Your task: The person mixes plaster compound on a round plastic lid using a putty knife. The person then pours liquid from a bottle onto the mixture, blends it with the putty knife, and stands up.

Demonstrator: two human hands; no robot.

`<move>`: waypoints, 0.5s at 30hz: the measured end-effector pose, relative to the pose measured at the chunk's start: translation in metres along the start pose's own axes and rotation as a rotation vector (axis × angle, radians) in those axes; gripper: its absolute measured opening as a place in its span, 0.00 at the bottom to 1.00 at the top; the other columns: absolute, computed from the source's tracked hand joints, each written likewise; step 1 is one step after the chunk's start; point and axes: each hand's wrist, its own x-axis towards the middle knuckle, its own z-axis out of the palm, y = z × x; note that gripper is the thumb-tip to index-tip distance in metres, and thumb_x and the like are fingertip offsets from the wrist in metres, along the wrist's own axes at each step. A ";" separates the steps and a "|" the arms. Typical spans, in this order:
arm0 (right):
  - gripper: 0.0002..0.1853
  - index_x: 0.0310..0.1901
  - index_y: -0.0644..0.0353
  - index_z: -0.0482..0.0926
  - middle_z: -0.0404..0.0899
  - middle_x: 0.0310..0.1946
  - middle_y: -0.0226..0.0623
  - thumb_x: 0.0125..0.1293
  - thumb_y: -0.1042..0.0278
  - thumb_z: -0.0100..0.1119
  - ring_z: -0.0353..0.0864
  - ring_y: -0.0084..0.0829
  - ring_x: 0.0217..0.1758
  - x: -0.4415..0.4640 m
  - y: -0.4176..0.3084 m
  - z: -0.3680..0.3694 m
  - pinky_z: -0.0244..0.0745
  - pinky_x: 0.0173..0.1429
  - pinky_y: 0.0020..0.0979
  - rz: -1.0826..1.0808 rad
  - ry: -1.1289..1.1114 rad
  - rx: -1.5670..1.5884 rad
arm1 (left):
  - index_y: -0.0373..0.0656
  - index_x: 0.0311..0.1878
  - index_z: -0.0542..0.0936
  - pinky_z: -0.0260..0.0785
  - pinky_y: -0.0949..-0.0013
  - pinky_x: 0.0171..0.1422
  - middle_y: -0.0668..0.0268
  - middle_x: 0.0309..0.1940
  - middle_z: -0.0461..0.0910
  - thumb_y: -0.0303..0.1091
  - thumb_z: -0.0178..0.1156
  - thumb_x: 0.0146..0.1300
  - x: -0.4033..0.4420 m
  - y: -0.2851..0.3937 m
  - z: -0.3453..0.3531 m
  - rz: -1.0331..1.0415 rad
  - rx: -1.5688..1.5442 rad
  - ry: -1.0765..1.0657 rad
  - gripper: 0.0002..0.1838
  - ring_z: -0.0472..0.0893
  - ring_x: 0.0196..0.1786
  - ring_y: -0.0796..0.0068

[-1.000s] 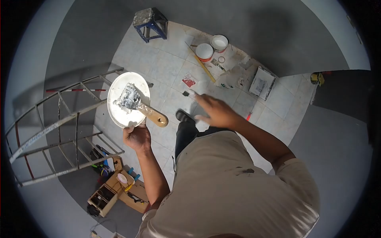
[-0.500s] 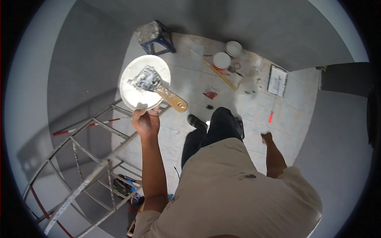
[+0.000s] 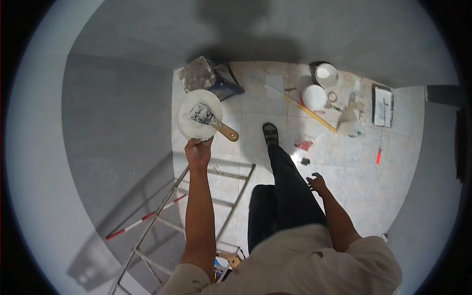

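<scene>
My left hand grips the near edge of a round white bucket lid, held out in front of me. Across the lid lies a putty knife with a wooden handle and a blade smeared with grey-white paste; its handle sticks out over the right side. My right hand hangs low by my right leg, empty, its fingers apart and slightly curled. Just beyond the lid stands a blue stool with a paste-spattered seat, close to the wall.
A metal ladder stands at left, beside a red-and-white pole. Near the far wall are two white buckets, a yellow straightedge and a plastic bag. Farther right are a paint tray and a red-handled tool.
I have stepped forward, one foot now ahead. The lid and putty knife stay in my left hand, nearer the stool. My right hand has swung slightly left, and the ladder has slipped back in view.
</scene>
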 end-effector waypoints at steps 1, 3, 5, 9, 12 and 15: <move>0.31 0.66 0.59 0.71 0.86 0.32 0.43 0.68 0.57 0.73 0.86 0.34 0.27 0.023 -0.016 0.013 0.81 0.28 0.36 -0.040 -0.003 -0.102 | 0.30 0.76 0.64 0.63 0.38 0.84 0.47 0.75 0.70 0.20 0.52 0.50 0.030 -0.009 -0.021 -0.015 0.011 0.026 0.43 0.70 0.78 0.44; 0.25 0.61 0.59 0.75 0.85 0.30 0.39 0.70 0.57 0.71 0.86 0.30 0.27 0.071 -0.046 0.033 0.81 0.28 0.34 -0.158 0.046 -0.072 | 0.30 0.76 0.64 0.64 0.38 0.83 0.47 0.75 0.70 0.20 0.52 0.50 0.101 -0.025 -0.075 -0.023 0.065 0.057 0.43 0.70 0.77 0.44; 0.20 0.58 0.59 0.78 0.84 0.30 0.37 0.72 0.57 0.69 0.86 0.28 0.27 0.104 -0.065 0.045 0.80 0.28 0.33 -0.194 0.123 -0.016 | 0.29 0.75 0.65 0.64 0.37 0.82 0.46 0.74 0.71 0.20 0.51 0.51 0.174 -0.039 -0.118 -0.020 0.121 0.069 0.41 0.71 0.76 0.44; 0.23 0.61 0.63 0.77 0.84 0.28 0.40 0.70 0.61 0.71 0.86 0.29 0.25 0.149 -0.049 0.056 0.80 0.28 0.32 -0.137 0.138 -0.072 | 0.29 0.72 0.69 0.67 0.41 0.80 0.49 0.71 0.74 0.22 0.50 0.54 0.276 -0.052 -0.168 -0.021 0.153 0.090 0.36 0.74 0.74 0.47; 0.24 0.60 0.63 0.78 0.85 0.25 0.41 0.69 0.60 0.72 0.87 0.32 0.24 0.163 -0.001 0.053 0.80 0.29 0.35 0.005 0.153 -0.111 | 0.28 0.69 0.73 0.70 0.46 0.77 0.50 0.67 0.77 0.22 0.51 0.57 0.340 -0.038 -0.217 -0.014 0.279 0.140 0.32 0.76 0.71 0.53; 0.26 0.63 0.57 0.77 0.86 0.29 0.41 0.69 0.56 0.72 0.85 0.30 0.25 0.187 0.066 0.047 0.79 0.26 0.33 0.117 0.183 -0.165 | 0.31 0.74 0.69 0.67 0.54 0.80 0.56 0.72 0.73 0.32 0.67 0.67 0.378 -0.013 -0.246 -0.107 0.340 -0.083 0.34 0.75 0.72 0.60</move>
